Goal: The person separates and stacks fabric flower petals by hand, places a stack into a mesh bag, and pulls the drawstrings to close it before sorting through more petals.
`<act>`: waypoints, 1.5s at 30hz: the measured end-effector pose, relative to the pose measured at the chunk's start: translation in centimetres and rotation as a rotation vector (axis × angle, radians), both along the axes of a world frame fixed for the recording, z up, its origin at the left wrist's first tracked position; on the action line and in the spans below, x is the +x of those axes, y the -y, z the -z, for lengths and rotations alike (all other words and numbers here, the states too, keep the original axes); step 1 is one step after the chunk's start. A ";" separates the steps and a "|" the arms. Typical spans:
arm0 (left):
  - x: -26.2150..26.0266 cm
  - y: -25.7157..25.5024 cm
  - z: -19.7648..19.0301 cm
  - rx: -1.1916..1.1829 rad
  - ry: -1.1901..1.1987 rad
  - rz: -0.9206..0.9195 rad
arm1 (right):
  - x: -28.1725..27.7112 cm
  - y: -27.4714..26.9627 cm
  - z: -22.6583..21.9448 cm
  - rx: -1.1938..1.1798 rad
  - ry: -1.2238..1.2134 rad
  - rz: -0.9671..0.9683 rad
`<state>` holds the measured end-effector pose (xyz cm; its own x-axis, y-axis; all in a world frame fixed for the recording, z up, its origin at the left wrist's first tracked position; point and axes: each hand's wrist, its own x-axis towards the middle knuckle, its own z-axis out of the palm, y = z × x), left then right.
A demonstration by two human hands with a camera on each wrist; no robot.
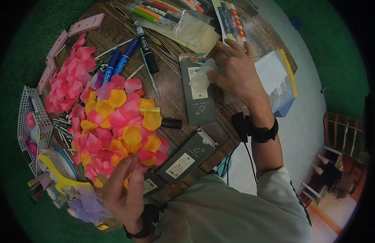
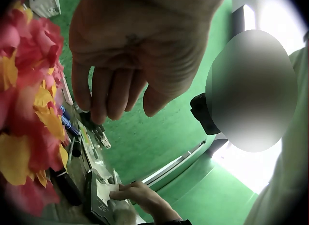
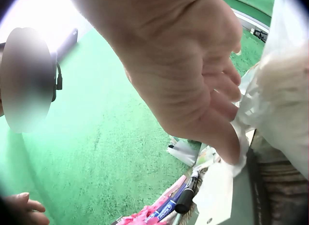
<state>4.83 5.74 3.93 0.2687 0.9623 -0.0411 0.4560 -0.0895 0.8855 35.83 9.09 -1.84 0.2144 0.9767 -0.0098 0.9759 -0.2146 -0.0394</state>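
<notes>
My right hand (image 1: 240, 77) is over a dark box with a white label (image 1: 201, 107). Its thumb and fingers pinch a thin, whitish translucent plastic piece (image 1: 200, 81) that partly covers the label. In the right wrist view, the fingers (image 3: 223, 106) are bent close beside crinkled clear plastic (image 3: 251, 109). My left hand (image 1: 124, 192) hovers by the near edge of a heap of pink and yellow petals (image 1: 114, 133), fingers loosely extended and holding nothing. A second dark box (image 1: 187, 156) lies between the hands, with another box (image 1: 153, 184) beside the left hand.
Blue markers (image 1: 124, 56) and a black marker (image 1: 149, 52) lie behind the petals. Packs of pens (image 1: 167, 16) are at the back. A perforated basket (image 1: 35, 125) and yellow-handled scissors (image 1: 62, 174) crowd the left. A yellow-edged pouch (image 1: 282, 81) sits right; a person (image 1: 335, 176) is beyond.
</notes>
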 end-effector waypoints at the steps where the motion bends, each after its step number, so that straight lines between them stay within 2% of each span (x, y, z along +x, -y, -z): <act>1: 0.5 -0.1 -0.1 -0.023 0.040 -0.032 | 0.1 0.1 0.3 0.056 -0.034 -0.050; 3: 0.8 -0.3 0.1 -0.053 0.078 -0.069 | 0.3 0.2 0.8 0.104 -0.072 -0.104; 5: 1.0 -0.5 0.6 -0.011 0.061 -0.062 | 0.5 0.2 1.1 0.300 -0.141 -0.172; 8: 1.2 -1.0 1.4 0.027 0.037 -0.017 | 0.3 0.2 0.2 0.218 -0.238 -0.159; 14: 2.1 -1.8 1.3 0.021 0.018 0.010 | 0.5 0.4 0.2 0.253 -0.304 -0.204; 21: 2.6 -1.9 1.8 0.024 0.029 0.025 | 0.3 0.4 0.3 0.196 -0.305 -0.239; 24: 2.6 -2.0 2.0 0.033 0.025 0.048 | 0.6 0.3 0.5 0.275 -0.433 -0.172; 26: 2.8 -2.0 2.1 0.004 0.000 0.043 | 0.8 0.3 0.7 0.404 -0.698 -0.014; 27: 2.9 -2.0 2.0 0.004 -0.001 0.045 | 0.7 0.4 0.4 0.405 -0.698 -0.013; 29: 3.3 -2.1 1.7 -0.072 -0.030 0.039 | 0.5 0.4 -0.6 0.340 -0.968 0.147; 30: 3.5 -2.1 1.8 -0.069 -0.029 0.040 | 0.4 0.4 -0.9 0.343 -0.967 0.146; 32: 4.1 -2.1 2.0 -0.113 0.041 0.041 | 0.0 0.6 -1.5 0.354 -1.137 0.233; 33: 4.4 -2.0 2.1 -0.110 0.043 0.039 | -0.1 0.6 -1.8 0.356 -1.136 0.229; 35: 4.9 -1.9 2.5 -0.300 0.198 0.009 | -0.6 0.8 -2.4 0.395 -1.318 0.311; 36: 5.3 -1.9 2.5 -0.295 0.197 0.009 | -0.9 1.1 -2.7 0.398 -1.319 0.308; 38: 6.4 -2.1 2.6 -0.467 0.440 -0.063 | -1.6 1.5 -3.4 0.396 -1.687 0.361; 39: 7.1 -2.2 2.3 -0.462 0.439 -0.066 | -2.0 1.7 -3.8 0.395 -1.690 0.355; 41: 8.5 -2.7 1.6 -0.574 0.693 -0.082 | -3.0 2.3 -4.3 0.326 -1.868 0.346; 42: 8.9 -3.0 1.5 -0.572 0.689 -0.085 | -3.5 2.5 -4.4 0.324 -1.873 0.344; 44: 9.2 -3.4 1.5 -0.537 0.797 0.027 | -4.7 3.0 -4.5 0.222 -1.780 0.312; 45: 9.1 -3.4 1.5 -0.541 0.792 0.022 | -5.3 3.1 -4.6 0.173 -1.833 0.349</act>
<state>13.90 9.18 2.47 0.4270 0.8606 -0.2776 -0.2892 0.4209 0.8598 30.57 5.96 2.74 0.2176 0.9122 -0.3473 -0.3802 -0.2485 -0.8909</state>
